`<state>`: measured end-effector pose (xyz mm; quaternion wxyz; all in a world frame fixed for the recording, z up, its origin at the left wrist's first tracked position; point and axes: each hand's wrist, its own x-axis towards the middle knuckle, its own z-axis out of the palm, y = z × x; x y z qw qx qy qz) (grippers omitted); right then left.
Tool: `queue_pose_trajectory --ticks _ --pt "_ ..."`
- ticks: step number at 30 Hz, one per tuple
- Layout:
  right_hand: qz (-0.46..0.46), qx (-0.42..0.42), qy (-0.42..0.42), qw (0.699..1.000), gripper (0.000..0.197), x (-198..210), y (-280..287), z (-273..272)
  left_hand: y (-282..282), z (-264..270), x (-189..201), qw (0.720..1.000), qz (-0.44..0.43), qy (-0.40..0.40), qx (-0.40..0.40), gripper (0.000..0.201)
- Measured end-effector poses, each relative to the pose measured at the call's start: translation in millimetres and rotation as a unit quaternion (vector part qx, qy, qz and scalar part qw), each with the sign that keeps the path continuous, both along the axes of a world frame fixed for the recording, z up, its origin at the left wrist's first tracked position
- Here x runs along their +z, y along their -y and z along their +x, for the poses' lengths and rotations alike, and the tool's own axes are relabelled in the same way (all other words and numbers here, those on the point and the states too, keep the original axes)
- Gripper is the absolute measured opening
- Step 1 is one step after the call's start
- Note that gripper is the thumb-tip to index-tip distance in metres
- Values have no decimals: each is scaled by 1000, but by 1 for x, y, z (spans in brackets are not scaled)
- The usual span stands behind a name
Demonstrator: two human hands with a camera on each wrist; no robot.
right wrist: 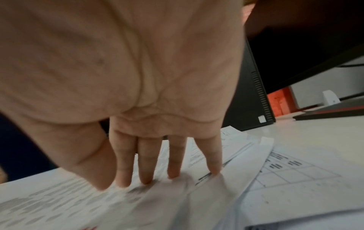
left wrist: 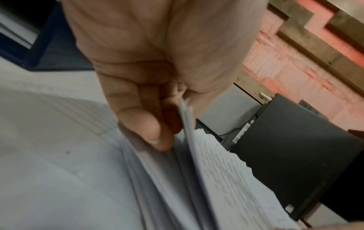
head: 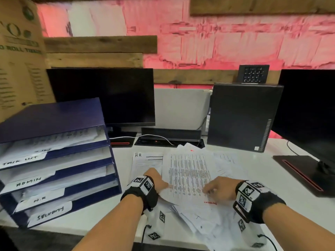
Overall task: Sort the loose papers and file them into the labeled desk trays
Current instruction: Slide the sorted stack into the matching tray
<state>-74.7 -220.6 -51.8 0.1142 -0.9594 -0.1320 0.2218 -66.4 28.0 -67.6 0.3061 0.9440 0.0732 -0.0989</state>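
Left hand pinching the printed top sheet by its edge; right hand flat, fingers straight, pressing it. Blue labelled tray stack left on counter. Black computer tower just behind the paper pile.

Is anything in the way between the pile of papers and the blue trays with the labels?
Nothing visible blocks the way. Only bare white desk lies between the loose papers and the blue trays. The left hand already holds the stack's edge, and the tray fronts open toward the papers.
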Motion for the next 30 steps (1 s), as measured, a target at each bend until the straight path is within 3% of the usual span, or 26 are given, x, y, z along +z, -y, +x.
queue_pose_trajectory --ticks 5,7,9,11,13,14,17,20,23,25,30 --pt "29 -73 77 994 39 -9 17 14 -15 5 9 994 24 76 74 14" --pt "74 -144 98 982 49 -12 21 17 -24 3 13 989 -22 108 102 15" --pt "196 -216 74 954 69 -10 20 18 -31 1 17 981 -76 142 111 12" --pt "351 -259 32 899 80 -3 15 15 -30 -2 20 968 -138 173 117 8" --pt "452 -242 7 858 63 3 9 12 -23 -4 24 956 -181 200 115 9" --pt "466 -222 22 856 48 7 7 10 -19 -3 24 951 -197 208 115 17" --pt "421 -245 114 866 26 14 12 8 -6 1 23 946 -231 186 129 24" --pt "346 -286 156 880 17 18 29 7 6 4 21 977 -158 111 93 28" --pt "265 -324 167 893 22 6 48 11 11 5 8 997 -37 42 60 45" --pt "239 -343 168 893 22 -3 57 15 14 5 1 998 -34 15 57 53" --pt "229 -349 160 894 14 -14 63 17 23 9 0 995 -58 14 85 41"
